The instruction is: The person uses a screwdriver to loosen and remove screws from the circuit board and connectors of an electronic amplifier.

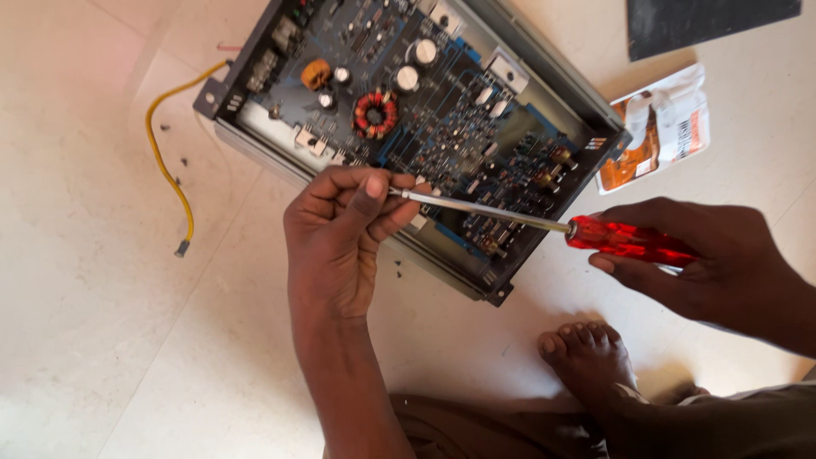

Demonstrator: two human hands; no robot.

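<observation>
Pale tiled floor (102, 340): wide open room at far left and lower left.

Yellow wire (161, 161): curves from the left corner of the chassis down across the floor, its free end lying loose. A few small dark screws (172, 180) lie just beside it.

Open metal chassis (255, 140): lies diagonally on the floor, lid off. Inside it sits a blue circuit board (442, 110) with a red-wound coil (375, 114), an orange coil (315, 74) and silver-topped capacitors (407, 78).

My left hand (340, 238): closed, fingertips pinched around the tip end of the screwdriver shaft, over the near edge of the chassis.

Screwdriver (544, 223): held almost level between both hands, metal shaft running right into a clear red handle.

My right hand (722, 263): curled around the red handle, off the chassis's right corner.

My bare foot (586, 357): flat on the floor below the handle.

Torn white-and-orange packet (659, 127): on the floor beside the chassis's right end.

Dark mat (705, 24): top right edge.
</observation>
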